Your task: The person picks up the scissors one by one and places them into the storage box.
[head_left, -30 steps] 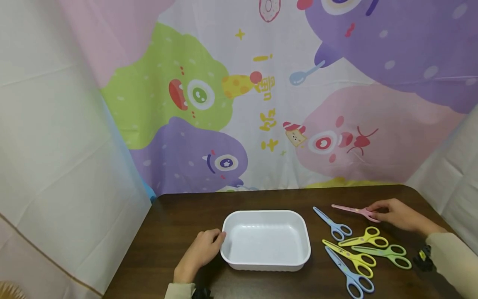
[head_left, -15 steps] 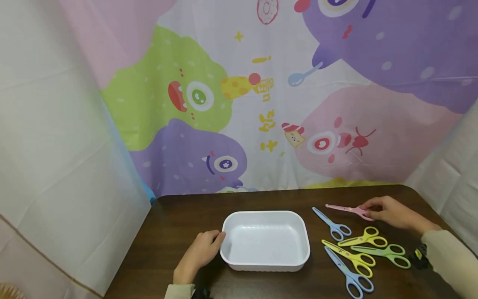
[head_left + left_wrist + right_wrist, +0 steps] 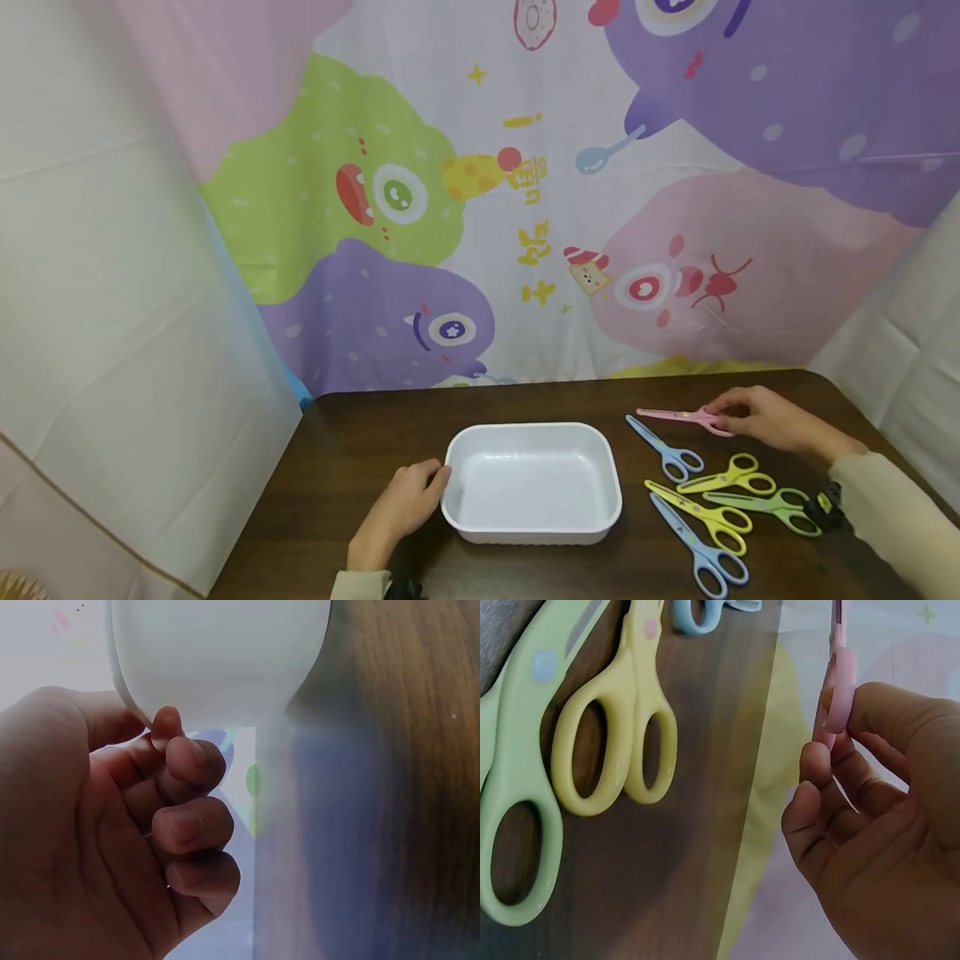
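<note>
Pink scissors point(image 3: 678, 416) are pinched at their handle loops by my right hand point(image 3: 776, 423), near the back right of the table. Their blades point left; in the right wrist view thumb and fingertips press the pink handle point(image 3: 844, 694) from both sides. My left hand point(image 3: 403, 506) grips the left rim of a white rectangular plastic box point(image 3: 536, 536). Seen from the left wrist, the thumb and index finger pinch the edge of the box wall point(image 3: 217, 667), while the other fingers curl below it. Nothing lies inside the box.
Right of the box lie blue scissors point(image 3: 660, 447), yellow scissors point(image 3: 729, 480), green scissors point(image 3: 757, 502), more yellow scissors point(image 3: 699, 510) and more blue scissors point(image 3: 693, 540), some overlapping. Behind the dark wooden table point(image 3: 375, 425) hangs a cartoon-printed cloth point(image 3: 517, 333).
My right hand has carried the pink scissors a little to the left, toward the tip of the rear blue scissors. My left hand keeps its grip on the box, which stays in place.
</note>
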A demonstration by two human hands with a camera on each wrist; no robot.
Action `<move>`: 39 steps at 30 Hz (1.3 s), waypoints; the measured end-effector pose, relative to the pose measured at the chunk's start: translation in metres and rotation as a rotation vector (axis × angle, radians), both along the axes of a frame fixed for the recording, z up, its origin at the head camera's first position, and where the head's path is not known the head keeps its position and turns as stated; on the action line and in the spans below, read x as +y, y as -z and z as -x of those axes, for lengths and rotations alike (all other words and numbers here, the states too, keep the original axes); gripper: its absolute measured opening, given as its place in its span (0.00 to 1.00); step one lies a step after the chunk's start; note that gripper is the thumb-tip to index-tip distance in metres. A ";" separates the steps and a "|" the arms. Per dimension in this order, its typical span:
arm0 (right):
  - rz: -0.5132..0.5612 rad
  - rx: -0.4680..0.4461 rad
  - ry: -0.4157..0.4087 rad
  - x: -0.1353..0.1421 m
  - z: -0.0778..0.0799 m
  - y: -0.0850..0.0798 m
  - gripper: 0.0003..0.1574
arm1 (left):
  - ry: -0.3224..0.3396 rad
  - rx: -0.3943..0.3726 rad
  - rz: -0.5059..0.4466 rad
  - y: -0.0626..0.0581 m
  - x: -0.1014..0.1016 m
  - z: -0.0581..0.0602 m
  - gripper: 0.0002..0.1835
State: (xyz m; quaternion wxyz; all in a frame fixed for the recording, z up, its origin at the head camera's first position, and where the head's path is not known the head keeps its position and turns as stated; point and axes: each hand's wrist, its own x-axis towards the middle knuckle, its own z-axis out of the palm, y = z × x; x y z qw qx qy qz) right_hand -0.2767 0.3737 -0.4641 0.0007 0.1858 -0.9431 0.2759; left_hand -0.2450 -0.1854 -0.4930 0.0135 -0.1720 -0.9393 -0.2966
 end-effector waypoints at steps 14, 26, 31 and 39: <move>0.031 0.064 -0.083 -0.016 0.009 -0.004 0.09 | 0.015 -0.031 -0.027 0.001 0.001 0.000 0.14; 0.017 0.029 -0.102 -0.039 0.015 -0.020 0.12 | 0.016 -0.026 -0.029 0.001 0.002 0.000 0.15; 0.015 0.005 -0.119 -0.045 0.016 -0.020 0.12 | 0.013 -0.025 -0.029 0.000 0.003 0.000 0.16; 0.020 -0.004 -0.150 -0.061 0.018 -0.025 0.13 | 0.017 -0.019 -0.036 -0.002 0.002 0.000 0.16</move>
